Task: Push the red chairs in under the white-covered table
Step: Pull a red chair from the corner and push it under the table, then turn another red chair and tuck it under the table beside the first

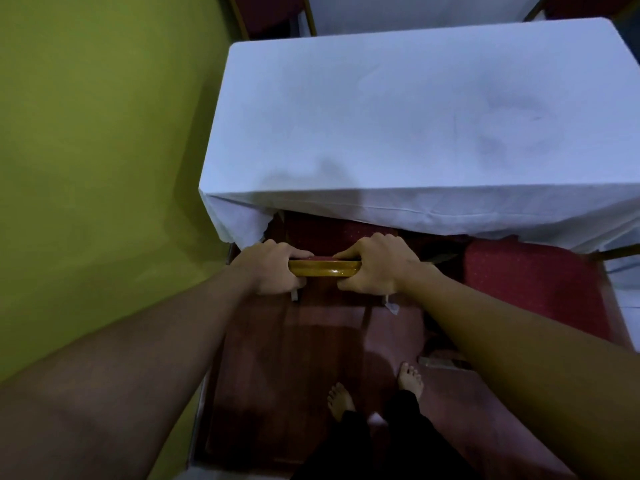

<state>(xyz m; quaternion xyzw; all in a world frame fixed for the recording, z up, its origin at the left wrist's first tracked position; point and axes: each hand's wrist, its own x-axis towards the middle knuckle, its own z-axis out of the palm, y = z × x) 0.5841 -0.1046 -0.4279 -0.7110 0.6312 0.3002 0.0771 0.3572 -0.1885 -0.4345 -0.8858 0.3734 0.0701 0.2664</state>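
Fingers of the left hand [273, 268] and right hand [377, 265] grip the near chair [318, 233] by its top rail [323, 268], its seat partly under the worktop [398, 116]. The second chair [530, 289] juts out, not yet pushed.

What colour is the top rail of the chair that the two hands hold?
The top rail is glossy golden yellow, best seen in the head view.

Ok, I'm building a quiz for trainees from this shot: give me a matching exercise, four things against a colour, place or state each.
1 top rail; 2 second red chair; 3 wall; 4 table.
a green; b covered in white; c gripped by left hand and right hand; d seat showing, right of the hands.
Pairs: 1-c; 2-d; 3-a; 4-b.
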